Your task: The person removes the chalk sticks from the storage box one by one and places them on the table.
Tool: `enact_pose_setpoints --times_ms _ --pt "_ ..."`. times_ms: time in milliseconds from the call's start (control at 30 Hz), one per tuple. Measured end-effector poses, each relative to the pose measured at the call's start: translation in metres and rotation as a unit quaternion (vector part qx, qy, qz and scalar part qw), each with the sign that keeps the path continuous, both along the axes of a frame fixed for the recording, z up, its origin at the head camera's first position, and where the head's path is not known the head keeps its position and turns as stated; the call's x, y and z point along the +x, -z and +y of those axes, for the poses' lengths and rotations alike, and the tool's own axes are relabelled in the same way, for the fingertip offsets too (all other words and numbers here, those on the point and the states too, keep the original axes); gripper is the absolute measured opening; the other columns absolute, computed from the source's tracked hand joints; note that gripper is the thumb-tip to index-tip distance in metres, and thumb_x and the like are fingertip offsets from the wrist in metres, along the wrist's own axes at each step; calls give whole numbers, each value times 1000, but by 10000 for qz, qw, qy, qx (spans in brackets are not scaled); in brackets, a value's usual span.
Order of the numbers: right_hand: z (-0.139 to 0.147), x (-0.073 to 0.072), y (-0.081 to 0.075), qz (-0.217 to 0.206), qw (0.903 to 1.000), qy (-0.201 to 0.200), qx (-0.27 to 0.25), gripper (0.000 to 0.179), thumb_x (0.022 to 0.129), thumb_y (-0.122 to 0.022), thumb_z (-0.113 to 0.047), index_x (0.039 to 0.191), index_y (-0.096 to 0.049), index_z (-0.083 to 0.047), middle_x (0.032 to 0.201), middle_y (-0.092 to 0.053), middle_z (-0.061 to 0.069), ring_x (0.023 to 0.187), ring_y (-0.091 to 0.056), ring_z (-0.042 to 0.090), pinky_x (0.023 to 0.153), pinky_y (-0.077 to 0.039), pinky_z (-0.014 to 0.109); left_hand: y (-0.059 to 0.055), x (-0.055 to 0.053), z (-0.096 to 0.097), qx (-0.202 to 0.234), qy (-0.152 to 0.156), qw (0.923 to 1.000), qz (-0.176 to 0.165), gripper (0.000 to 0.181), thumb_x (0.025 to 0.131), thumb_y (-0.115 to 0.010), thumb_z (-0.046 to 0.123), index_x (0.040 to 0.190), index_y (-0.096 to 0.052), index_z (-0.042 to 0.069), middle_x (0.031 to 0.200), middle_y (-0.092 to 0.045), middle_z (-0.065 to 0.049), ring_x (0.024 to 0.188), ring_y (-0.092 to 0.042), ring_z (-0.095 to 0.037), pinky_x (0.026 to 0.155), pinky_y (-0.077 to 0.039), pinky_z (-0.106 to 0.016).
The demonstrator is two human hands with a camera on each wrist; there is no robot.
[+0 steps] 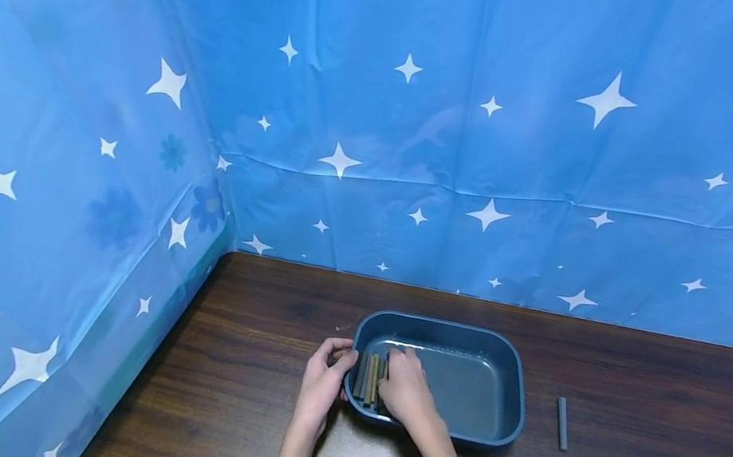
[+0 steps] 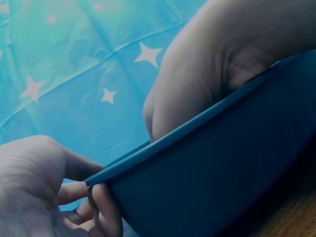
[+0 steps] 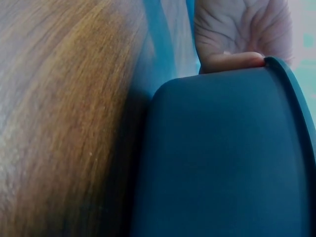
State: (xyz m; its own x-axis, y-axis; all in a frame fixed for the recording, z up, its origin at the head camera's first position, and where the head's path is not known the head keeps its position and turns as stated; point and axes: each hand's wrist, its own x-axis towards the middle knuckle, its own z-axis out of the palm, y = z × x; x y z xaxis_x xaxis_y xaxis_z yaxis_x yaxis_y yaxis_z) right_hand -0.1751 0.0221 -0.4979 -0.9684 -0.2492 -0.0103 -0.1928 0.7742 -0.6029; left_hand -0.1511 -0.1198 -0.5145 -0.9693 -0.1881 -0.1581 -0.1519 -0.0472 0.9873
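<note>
- A blue basin (image 1: 471,387) sits on the table (image 1: 651,442), and several slim sticks (image 1: 371,381) lie inside it, packed side by side at its left end, running near to far.
- Those sticks look like the finished part of the work; some are partly covered by the right hand, so I cannot tell their exact number.
- One loose grey-blue stick (image 1: 562,424) lies on the table to the right of the basin, well apart from it and untouched; it seems to be what is left over outside.
- The left hand (image 1: 321,383) has its grip closed on the basin's left rim, thumb over the edge and fingers against the outer wall, apparently steadying it.
- The right hand (image 1: 409,385) reaches down inside the basin, just beside the row; its fingertips are hidden, so I cannot tell how far open the grip is or whether it has a stick.
- The middle and right of the basin's floor show bare, so the arranging appears confined to the left end.
</note>
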Motion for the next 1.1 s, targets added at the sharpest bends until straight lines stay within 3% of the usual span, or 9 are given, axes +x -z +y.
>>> enact_pose_setpoints --times_ms 133,267,400,467,633,833,1100 --pt "4 0 -1 158 9998 -54 -87 14 81 -69 11 95 -67 9 88 -61 16 81 -59 27 68 -54 45 4 -1 0 39 -11 10000 42 34 101 -59 9 129 -57 -10 101 -58 -7 56 -46 -10 46 -41 -22" --pt "6 -1 -2 157 9993 -109 -325 9 81 -65 14 85 -65 6 74 -55 8 68 -46 19 57 -42 34 5 -2 0 118 -20 9999 35 34 101 -60 10 130 -58 -7 102 -58 -7 56 -47 -10 46 -41 -21" --pt "8 -2 -2 10 9986 -65 -534 22 78 -63 16 98 -69 10 78 -59 10 66 -43 18 56 -37 30 5 -1 0 164 -20 9999 33 34 101 -60 10 129 -58 -7 102 -58 -7 55 -46 -9 45 -41 -21" --pt "9 -2 -2 -16 9981 0 -618 32 78 -64 15 109 -69 11 83 -63 11 68 -47 19 58 -41 31 4 -1 1 179 -32 9998 32 34 101 -60 10 129 -58 -8 102 -58 -7 55 -46 -9 45 -41 -21" --pt "14 -1 -4 -21 9948 111 -1011 36 81 -67 13 116 -69 11 88 -68 12 73 -58 19 65 -53 36 3 -1 1 195 -40 9998 52 34 101 -60 11 129 -58 -8 101 -58 -6 57 -47 -10 45 -41 -21" --pt "26 6 -8 -105 9843 197 -1753 37 82 -70 13 119 -69 10 94 -72 15 78 -68 21 69 -58 40 4 0 2 208 -63 9997 85 34 100 -61 10 129 -58 -9 100 -58 -6 55 -46 -9 44 -40 -20" --pt "51 12 -17 -514 9642 439 -2565 38 87 -72 7 125 -69 6 98 -74 11 80 -72 21 68 -58 35 2 0 2 212 -73 9997 54 34 100 -61 11 129 -59 -8 102 -58 -7 56 -46 -9 44 -40 -20"
